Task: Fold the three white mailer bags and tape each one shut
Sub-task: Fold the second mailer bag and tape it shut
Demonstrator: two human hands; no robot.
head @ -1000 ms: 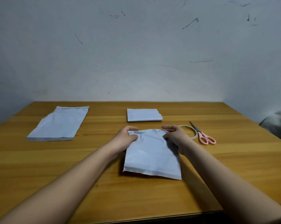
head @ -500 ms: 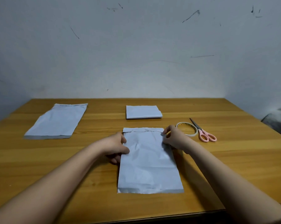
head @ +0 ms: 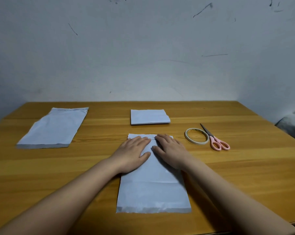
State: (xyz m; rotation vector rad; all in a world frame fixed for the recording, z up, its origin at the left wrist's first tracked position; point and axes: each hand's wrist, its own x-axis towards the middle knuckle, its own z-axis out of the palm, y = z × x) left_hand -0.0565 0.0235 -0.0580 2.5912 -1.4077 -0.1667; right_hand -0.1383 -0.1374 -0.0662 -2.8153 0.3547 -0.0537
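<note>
Since a half-second back, both hands moved off the bag's side edges onto its face: left hand [head: 133, 152] and right hand [head: 170, 150] now lying flat side by side on the far half of the middle bag [head: 152, 190], fingers straight, palms down, gripping nothing, fingertips nearly at the far edge. Bag also settled squarer and closer to the near edge of the worktop [head: 245, 175], lying flat, faint crease visible across it just below the wrists.

Step in hand, by the look of it: smoothing the second bag flat ahead of folding. Already folded and sitting further back, just beyond the fingertips: a small folded bag [head: 149, 117]; whether taped cannot be told from here. Still unfolded, well apart at far left: third bag [head: 53, 128]. So roughly a third of the task done, judging by how things lie.

Next move likely calls for pressing out the wrinkles, then lifting one end and bringing it over to meet the other, edges lined up, crease pressed down firmly. One hand probably needed to pin the fold while the other reaches right for the tape [head: 196, 136], lying touching the scissors [head: 214, 140] near the right hand. Thin slippery film apt to spring open if released too early
</note>
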